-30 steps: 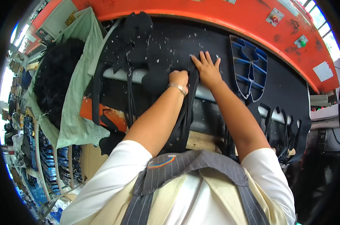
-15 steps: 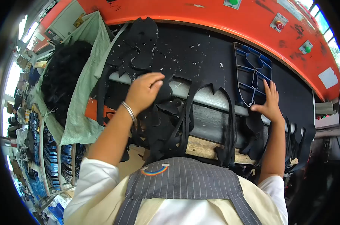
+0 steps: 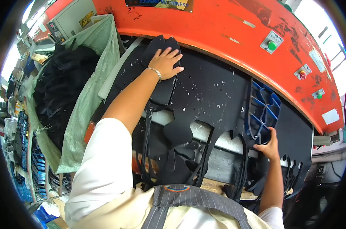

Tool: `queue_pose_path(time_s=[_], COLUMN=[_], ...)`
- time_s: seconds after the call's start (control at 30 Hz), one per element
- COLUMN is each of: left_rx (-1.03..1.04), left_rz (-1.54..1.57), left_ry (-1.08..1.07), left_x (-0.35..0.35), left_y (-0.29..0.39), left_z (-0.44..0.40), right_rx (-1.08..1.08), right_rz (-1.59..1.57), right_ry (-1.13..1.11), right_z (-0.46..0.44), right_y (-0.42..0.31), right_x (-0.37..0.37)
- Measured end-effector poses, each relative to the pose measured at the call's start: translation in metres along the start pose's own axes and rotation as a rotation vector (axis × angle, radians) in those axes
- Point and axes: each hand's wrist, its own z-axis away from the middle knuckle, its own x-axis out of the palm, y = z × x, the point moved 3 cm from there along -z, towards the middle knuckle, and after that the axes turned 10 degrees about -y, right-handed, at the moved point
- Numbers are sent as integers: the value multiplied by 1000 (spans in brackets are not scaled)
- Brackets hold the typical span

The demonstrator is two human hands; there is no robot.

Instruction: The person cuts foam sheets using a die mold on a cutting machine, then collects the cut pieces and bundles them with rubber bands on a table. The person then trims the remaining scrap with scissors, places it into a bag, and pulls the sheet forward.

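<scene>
My left hand [image 3: 166,63] lies flat with spread fingers on a black cut piece [image 3: 152,49] at the far left of the black sheet material [image 3: 213,82]. My right hand [image 3: 270,145] grips the near end of a blue steel cutting die [image 3: 265,108], thumb on one side and fingers on the other. The die rests on the sheet, its open frame divided by crossbars and a curved inner blade. Between my hands the sheet's near edge has cut-out gaps, and narrow black offcut strips [image 3: 239,168] hang down from it.
An orange machine beam [image 3: 226,34] runs across behind the sheet, bearing a green button [image 3: 271,45] and a red button [image 3: 303,75]. At left stands a pale green sack [image 3: 91,108] full of black scraps [image 3: 64,84]. Shelves of blue dies [image 3: 32,150] are further left.
My left hand has moved forward onto the far-left cut piece and flattened there. My right hand, formerly open beside the die, has closed on its near end. The camera view has shifted.
</scene>
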Motion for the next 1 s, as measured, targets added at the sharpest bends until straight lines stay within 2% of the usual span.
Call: queue_pose_path(time_s=[0.03,0.07,0.13,0.17,0.2,0.23,0.33,0.43,0.47,0.5,0.57,0.6,0.63,0.7,0.73,0.77,0.87,0.93,1.0], left_rx=[-111,-208,-208,-204,-194,-196,-15,10,-31,-35,-96,-93,-94,-216,-292,-306,-322,-287,-195], left_rz=[-67,40,42,28,7,11,-81,-129,94,107,43,-49,-40,59,163,155,179,135,87], left_ry=[-38,-233,-231,-238,-240,-243,-137,-238,-219,-204,-383,-282,-269,-68,-200,-238,-324,-301,-250], left_x=[6,9,8,8,6,9,8,4,9,6,-8,-5,-5,-4,0,2,-7,-11,-6], left_y=[-7,-16,-20,-19,-17,-17,-5,1,-8,-13,-26,-35,-41,-49,-59,-59,-61,-59,-48], left_z=[-6,-8,-14,-13,-12,-11,-5,20,24,17,4,-6,-6,-2,-5,-11,-24,-34,-38], right_rx=[30,-8,-97,-156,-151,-113,-132,-154,-178,-187,-99,-115,-175,-79,-72,-62,-46,-115,-85], right_rz=[-13,37,180,156,206,124,153,237,280,298,170,162,217,-58,-13,180,272,348,281], right_ry=[-27,-21,12,6,3,-52,-96,-83,-66,-64,-106,-93,-48,-205,-207,-180,-173,-152,-154], right_z=[-9,-19,-38,-50,-59,-70,-99,-106,-108,-110,-107,-106,-106,-106,-105,-103,-104,-105,-107], right_y=[-18,-27,-65,-83,-110,-136,-183,-182,-183,-184,-186,-186,-182,-176,-174,-171,-170,-169,-168], right_x=[13,30,70,89,105,117,151,172,175,174,170,167,167,161,162,167,172,173,172])
